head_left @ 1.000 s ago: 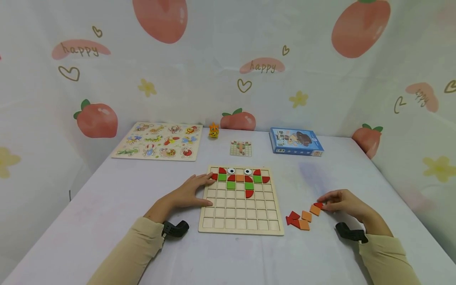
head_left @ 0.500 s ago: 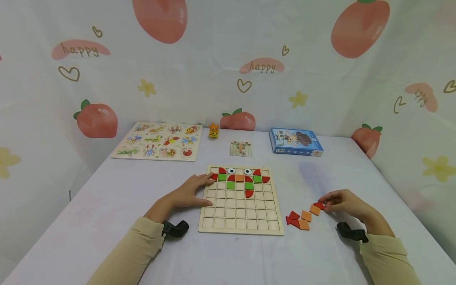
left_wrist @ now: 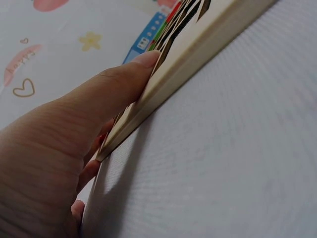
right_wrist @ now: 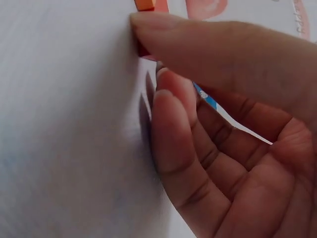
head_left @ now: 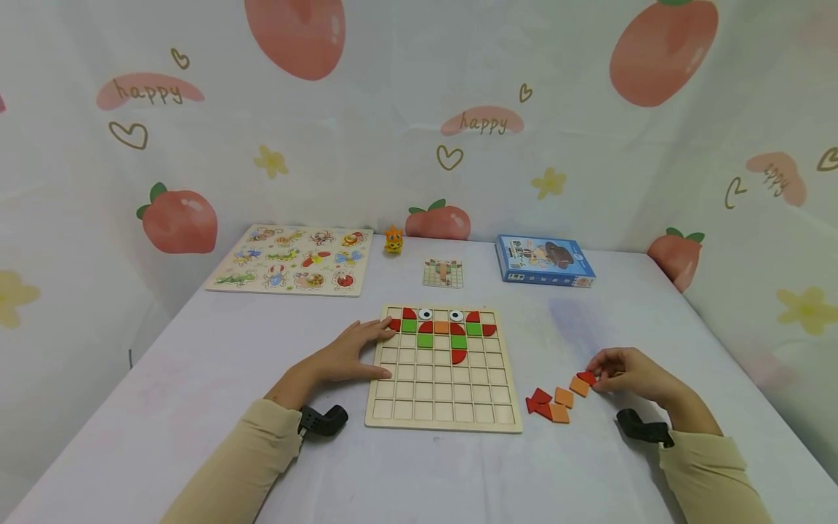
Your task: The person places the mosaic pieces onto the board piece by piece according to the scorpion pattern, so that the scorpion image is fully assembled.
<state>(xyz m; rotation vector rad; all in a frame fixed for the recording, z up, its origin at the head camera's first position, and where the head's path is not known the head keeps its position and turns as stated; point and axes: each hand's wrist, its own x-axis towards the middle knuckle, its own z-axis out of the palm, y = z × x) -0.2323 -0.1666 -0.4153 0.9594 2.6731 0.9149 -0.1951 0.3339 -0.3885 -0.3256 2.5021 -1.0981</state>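
Note:
A wooden grid board (head_left: 424, 393) lies in the middle of the table, with red, green and orange tiles and two eye tiles in its upper rows. My left hand (head_left: 347, 354) rests on its left edge, the thumb on the rim and the fingers spread near a red tile (head_left: 395, 324). To the right of the board my right hand (head_left: 638, 375) pinches a red tile (head_left: 586, 378) between thumb and fingertips, its outline partly covered. An orange tile (head_left: 579, 386) lies against it. In the right wrist view the thumb (right_wrist: 183, 39) hides most of the red tile.
Loose orange tiles (head_left: 564, 397) and red tiles (head_left: 540, 396) lie right of the board. Behind the board lies a small pattern card (head_left: 443, 273). Farther back are an insect puzzle board (head_left: 291, 260), a small orange toy figure (head_left: 393, 239) and a blue box (head_left: 545, 260).
My right fingers have shifted very slightly at the red tile, which has moved barely on the table. My left hand and the board stay in place.

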